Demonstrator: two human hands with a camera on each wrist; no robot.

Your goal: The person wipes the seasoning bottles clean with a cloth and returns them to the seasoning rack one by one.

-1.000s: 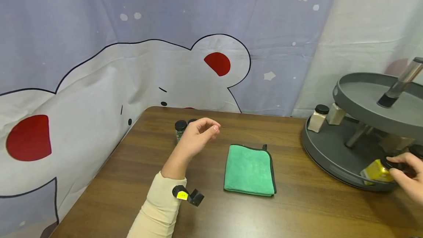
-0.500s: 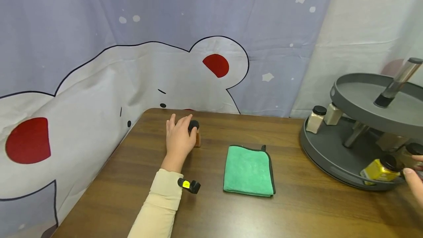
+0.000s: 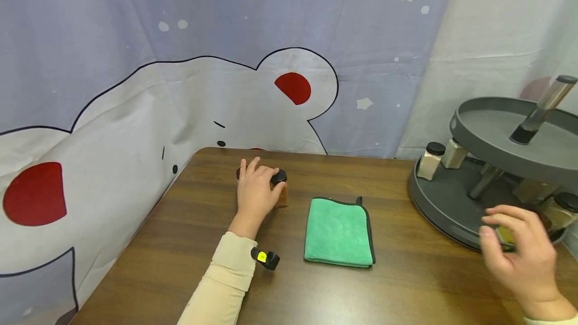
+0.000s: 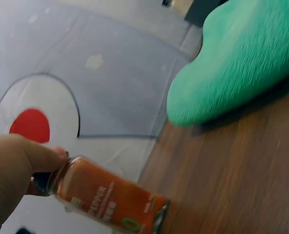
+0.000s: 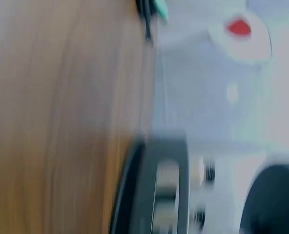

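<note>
My left hand (image 3: 255,192) grips a pepper jar (image 3: 282,197) by its black lid and neck, on the left of the table. Orange-brown contents and a "PEPPER" label show on the jar (image 4: 110,197) in the left wrist view. Another dark lid (image 3: 238,173) peeks out behind that hand, its jar mostly hidden. At the right, my right hand (image 3: 521,250) holds nothing, its fingers loosely bent in front of a grey two-tier turntable (image 3: 433,212). It partly covers a yellow-labelled jar (image 3: 506,234) on the lower tier. The right wrist view is blurred.
A folded green cloth (image 3: 339,234) lies mid-table between the hands. Pale-filled jars (image 3: 429,164) with black lids stand on the turntable's lower tier, and another jar (image 3: 560,212) sits at its right. A patterned curtain (image 3: 370,64) hangs behind the table.
My left hand has reached down to the jars and gripped the pepper jar, which has shifted right. My right hand has let go of the yellow-labelled jar and come back towards the table.
</note>
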